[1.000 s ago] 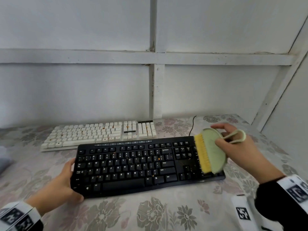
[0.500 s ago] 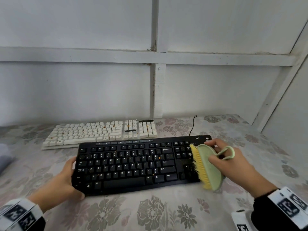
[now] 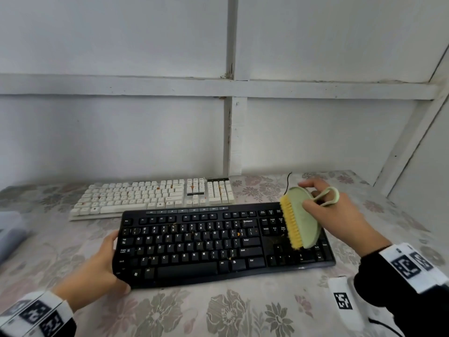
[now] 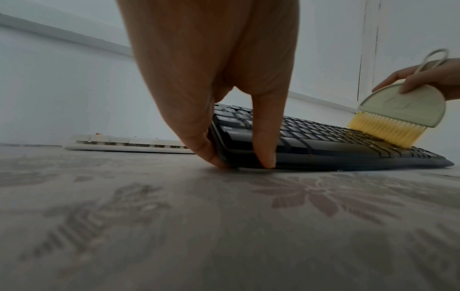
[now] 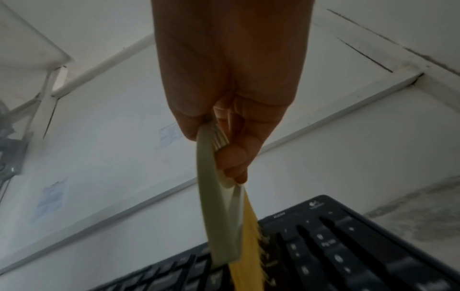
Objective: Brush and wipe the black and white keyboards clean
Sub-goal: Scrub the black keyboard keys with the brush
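Observation:
The black keyboard (image 3: 194,244) lies on the floral cloth in front of me, with orange crumbs between its keys. My left hand (image 3: 104,266) grips its left end; a fingertip (image 4: 265,157) and the thumb clamp that corner against the table. My right hand (image 3: 340,215) holds a pale green brush (image 3: 305,220) with yellow bristles (image 3: 291,224). The bristles touch the keys between the arrow block and the number pad. The right wrist view shows the brush (image 5: 214,206) pinched edge-on above the keyboard (image 5: 348,256). The white keyboard (image 3: 136,195) lies behind, also crumb-speckled.
A white panelled wall (image 3: 218,132) rises right behind the white keyboard. A grey-blue object (image 3: 9,229) sits at the table's left edge. A black cable (image 3: 288,181) runs off the back. A white tag with a black marker (image 3: 342,300) lies near my right forearm.
Half a second ago the brush was down at the black keyboard's front edge; it has since gone back up toward the rear of the right-hand keys. My left hand has kept its hold.

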`<move>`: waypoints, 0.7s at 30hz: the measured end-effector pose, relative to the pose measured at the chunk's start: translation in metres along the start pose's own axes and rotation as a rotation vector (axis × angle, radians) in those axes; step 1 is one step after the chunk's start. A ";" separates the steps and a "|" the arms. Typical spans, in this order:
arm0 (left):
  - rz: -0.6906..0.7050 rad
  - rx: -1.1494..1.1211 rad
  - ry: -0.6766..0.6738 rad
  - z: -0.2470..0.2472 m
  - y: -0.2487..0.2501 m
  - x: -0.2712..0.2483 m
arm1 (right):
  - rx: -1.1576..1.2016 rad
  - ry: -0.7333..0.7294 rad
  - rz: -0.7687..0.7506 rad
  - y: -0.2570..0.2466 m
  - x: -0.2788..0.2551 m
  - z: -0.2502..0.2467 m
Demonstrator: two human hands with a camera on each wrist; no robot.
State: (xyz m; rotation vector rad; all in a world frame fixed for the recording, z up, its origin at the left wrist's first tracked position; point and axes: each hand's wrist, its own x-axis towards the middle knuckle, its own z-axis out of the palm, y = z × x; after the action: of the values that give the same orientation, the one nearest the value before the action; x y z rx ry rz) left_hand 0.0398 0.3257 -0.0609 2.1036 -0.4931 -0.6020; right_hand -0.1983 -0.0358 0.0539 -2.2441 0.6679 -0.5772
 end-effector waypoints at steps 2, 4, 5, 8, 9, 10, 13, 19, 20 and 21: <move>-0.006 0.002 -0.004 0.001 0.003 -0.001 | -0.034 -0.023 0.003 0.005 -0.010 0.003; -0.017 -0.005 -0.004 0.001 0.005 -0.002 | -0.048 -0.062 0.018 0.011 -0.024 0.006; -0.018 -0.008 -0.004 0.000 0.005 -0.002 | -0.042 -0.085 0.025 0.015 -0.030 0.007; -0.005 -0.033 0.000 -0.001 0.001 0.000 | -0.041 -0.127 0.043 0.019 -0.042 0.004; -0.003 -0.045 0.001 0.000 -0.001 0.000 | -0.031 -0.127 0.043 0.018 -0.042 0.000; 0.002 -0.056 -0.001 0.000 0.000 0.000 | -0.009 -0.113 0.039 0.017 -0.040 -0.004; 0.010 -0.083 -0.004 0.002 0.003 -0.002 | 0.048 0.000 0.006 0.009 -0.026 -0.012; 0.020 -0.063 -0.012 0.002 0.006 -0.004 | 0.081 0.023 -0.042 -0.008 0.004 0.005; 0.020 -0.058 -0.014 0.002 0.007 -0.005 | 0.075 0.013 -0.034 -0.007 0.004 0.008; 0.020 -0.052 -0.014 0.002 0.008 -0.005 | 0.070 -0.002 -0.024 -0.005 0.001 0.010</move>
State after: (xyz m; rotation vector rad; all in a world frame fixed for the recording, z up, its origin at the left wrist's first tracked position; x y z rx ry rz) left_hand 0.0334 0.3231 -0.0541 2.0442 -0.5003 -0.6128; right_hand -0.1901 -0.0282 0.0517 -2.1897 0.6112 -0.6016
